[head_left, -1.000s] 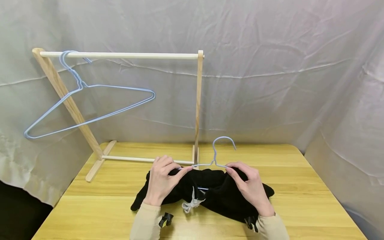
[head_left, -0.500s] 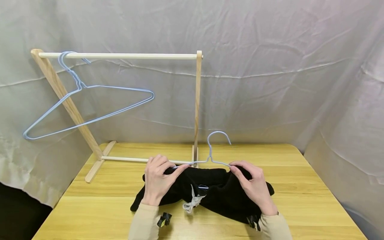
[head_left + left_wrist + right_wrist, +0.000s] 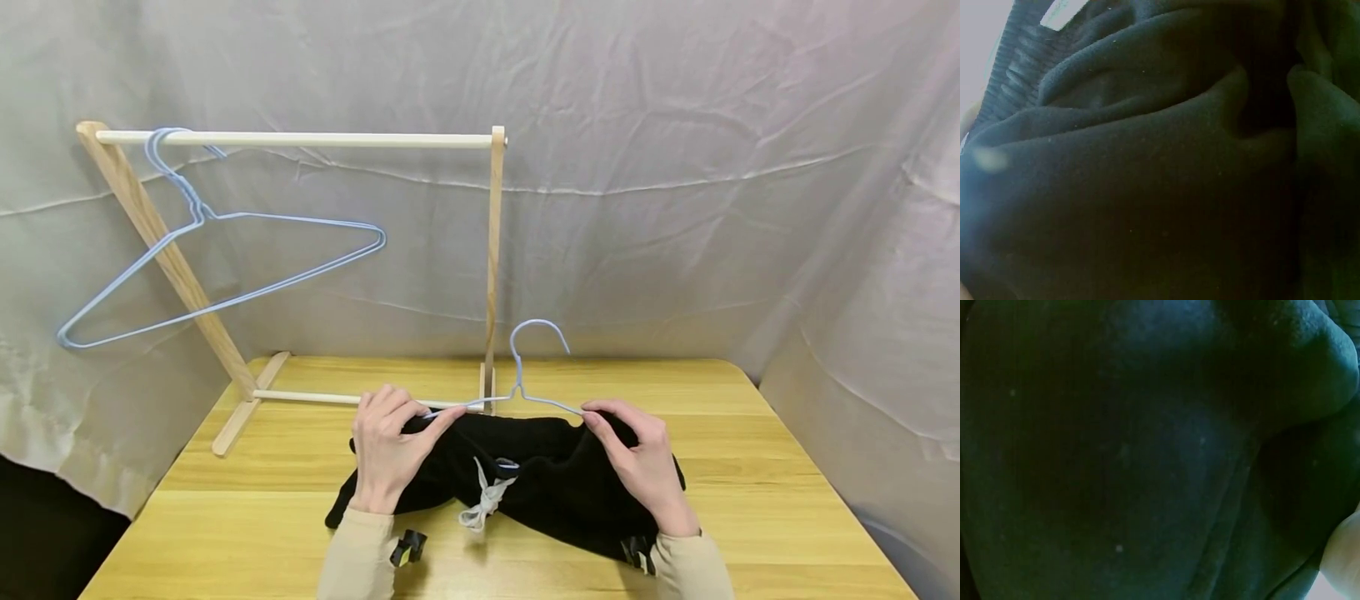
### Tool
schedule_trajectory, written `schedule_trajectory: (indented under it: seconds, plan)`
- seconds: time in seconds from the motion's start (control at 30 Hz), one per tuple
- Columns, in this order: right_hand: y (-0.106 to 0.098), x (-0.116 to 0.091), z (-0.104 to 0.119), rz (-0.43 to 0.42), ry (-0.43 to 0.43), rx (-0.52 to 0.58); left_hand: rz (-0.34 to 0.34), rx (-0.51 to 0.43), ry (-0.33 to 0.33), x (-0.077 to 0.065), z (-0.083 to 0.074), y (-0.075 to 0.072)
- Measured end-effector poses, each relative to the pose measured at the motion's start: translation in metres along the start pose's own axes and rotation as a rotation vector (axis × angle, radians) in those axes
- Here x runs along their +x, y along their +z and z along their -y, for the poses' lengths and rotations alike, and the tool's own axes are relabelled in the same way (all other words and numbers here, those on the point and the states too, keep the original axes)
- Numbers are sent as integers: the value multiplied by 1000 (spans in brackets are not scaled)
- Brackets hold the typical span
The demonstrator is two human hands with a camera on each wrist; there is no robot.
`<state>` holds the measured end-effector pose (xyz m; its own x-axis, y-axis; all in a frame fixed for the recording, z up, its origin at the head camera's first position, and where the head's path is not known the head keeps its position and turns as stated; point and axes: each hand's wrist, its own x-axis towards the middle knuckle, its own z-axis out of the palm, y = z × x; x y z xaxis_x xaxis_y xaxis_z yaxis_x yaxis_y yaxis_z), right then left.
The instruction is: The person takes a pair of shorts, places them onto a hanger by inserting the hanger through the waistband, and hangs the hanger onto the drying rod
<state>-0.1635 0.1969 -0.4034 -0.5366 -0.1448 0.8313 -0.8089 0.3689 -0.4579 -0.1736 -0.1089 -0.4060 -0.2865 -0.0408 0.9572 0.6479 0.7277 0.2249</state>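
Observation:
A light blue wire hanger (image 3: 517, 390) stands hook-up at the waist of black drawstring pants (image 3: 570, 492), its lower part hidden in the cloth. My left hand (image 3: 393, 450) pinches the left shoulder of the hanger together with the waistband. On the other side, my right hand (image 3: 637, 458) pinches the cloth at the right shoulder wire. A grey drawstring (image 3: 483, 500) is tied in a bow at the front. The left wrist view shows the gathered waistband (image 3: 1013, 90) close up; dark cloth (image 3: 1116, 456) fills most of the right wrist view.
Behind to the left stands a wooden rack (image 3: 300, 140), with light blue hangers (image 3: 225, 308) hanging from its rod. The table (image 3: 750, 500) is wood-grained. A grey curtain (image 3: 675, 208) surrounds the back and sides.
Both hands have moved apart along the hanger's shoulders, drawing the waistband wider. The hanger's hook has shifted up and to the left.

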Motion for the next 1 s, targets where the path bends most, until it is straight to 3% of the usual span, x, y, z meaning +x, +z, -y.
schedule_trajectory:
  seconds: [0.53, 0.77, 1.0]
  plan:
    - [-5, 1, -2, -55, 7, -8, -105, 120, -36, 2, 2, -1]
    - [-5, 1, -2, -59, 6, -16, -97, 136, -81, 2, 0, -1]
    - [-5, 1, -3, -63, 12, -21, -90, 140, -80, 2, -1, -1]
